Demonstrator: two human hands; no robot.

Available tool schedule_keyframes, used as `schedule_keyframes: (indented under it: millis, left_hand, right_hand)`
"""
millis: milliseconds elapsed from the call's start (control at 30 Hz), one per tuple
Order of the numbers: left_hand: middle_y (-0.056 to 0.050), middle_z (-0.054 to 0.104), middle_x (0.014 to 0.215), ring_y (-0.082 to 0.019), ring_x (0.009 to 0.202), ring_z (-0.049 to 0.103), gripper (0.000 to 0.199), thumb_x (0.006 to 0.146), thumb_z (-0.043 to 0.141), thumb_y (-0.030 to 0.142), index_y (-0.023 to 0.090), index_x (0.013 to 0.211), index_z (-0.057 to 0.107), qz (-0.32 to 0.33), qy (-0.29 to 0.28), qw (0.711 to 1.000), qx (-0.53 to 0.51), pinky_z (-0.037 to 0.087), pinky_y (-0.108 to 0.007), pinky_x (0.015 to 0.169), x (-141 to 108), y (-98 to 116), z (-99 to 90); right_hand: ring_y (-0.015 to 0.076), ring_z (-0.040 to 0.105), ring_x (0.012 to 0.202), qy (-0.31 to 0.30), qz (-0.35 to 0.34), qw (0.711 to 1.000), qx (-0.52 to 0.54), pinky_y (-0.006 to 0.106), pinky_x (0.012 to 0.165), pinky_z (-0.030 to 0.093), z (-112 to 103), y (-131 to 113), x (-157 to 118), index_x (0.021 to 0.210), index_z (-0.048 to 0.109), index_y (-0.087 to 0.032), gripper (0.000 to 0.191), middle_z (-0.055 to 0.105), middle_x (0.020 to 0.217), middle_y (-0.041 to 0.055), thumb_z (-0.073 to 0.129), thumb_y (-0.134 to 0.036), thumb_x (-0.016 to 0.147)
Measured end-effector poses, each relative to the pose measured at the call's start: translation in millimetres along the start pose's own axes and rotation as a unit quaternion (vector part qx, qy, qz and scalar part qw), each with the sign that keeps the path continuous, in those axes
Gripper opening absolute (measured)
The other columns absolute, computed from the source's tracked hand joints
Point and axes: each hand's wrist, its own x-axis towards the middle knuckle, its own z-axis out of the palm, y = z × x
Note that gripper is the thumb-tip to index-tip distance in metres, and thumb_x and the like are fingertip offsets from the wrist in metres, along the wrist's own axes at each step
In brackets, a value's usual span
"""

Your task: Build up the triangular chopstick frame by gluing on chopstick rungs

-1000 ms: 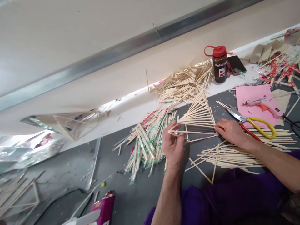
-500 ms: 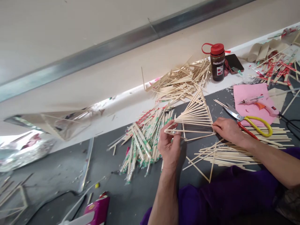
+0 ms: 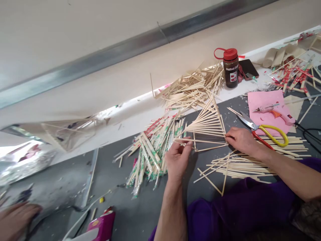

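Lower than a moment ago, my left hand (image 3: 176, 160) pinches the left corner of the stick frame (image 3: 208, 130); my right hand (image 3: 241, 140) pinches its right corner, likely steadying it between them. Right of the frame, scissors (image 3: 254, 127) lie within reach; farther right, a glue gun (image 3: 283, 113) rests on pink sheet (image 3: 258, 100), perhaps against drips. Far left of it, a co-worker's hand (image 3: 18, 219) appears.

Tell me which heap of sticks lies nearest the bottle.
The tangled bare sticks just left of the bottle. The wrapped sticks beside the left hand, loose sticks below the right hand and red-banded sticks far right lie farther off.
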Motion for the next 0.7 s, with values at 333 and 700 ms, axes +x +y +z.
schedule_keyframes:
  millis: [333,700]
  left_hand:
    - [-0.006,0.075,0.079,-0.017,0.063,0.069,0.029,0.075,0.069,0.04,0.017,0.092,0.075,-0.02,-0.03,0.997,-0.072,0.055,-0.027,0.057,4,-13,-6.7]
    - [-0.007,0.075,0.077,-0.019,0.066,0.072,0.028,0.075,0.07,0.039,0.016,0.091,0.075,-0.025,-0.001,0.994,-0.108,0.059,-0.031,0.065,-1,-13,1.5]
  right_hand:
    - [0.015,0.063,0.077,0.045,-0.066,0.991,0.111,0.024,0.068,0.043,0,-2,-7,0.082,0.071,-0.019,0.017,0.068,0.082,0.0032,0.055,-0.014,0.085]
    - [0.0149,0.064,0.075,0.074,-0.135,0.974,0.166,0.024,0.068,0.046,7,-3,-13,0.08,0.067,-0.018,0.021,0.065,0.078,0.003,0.05,-0.006,0.083]
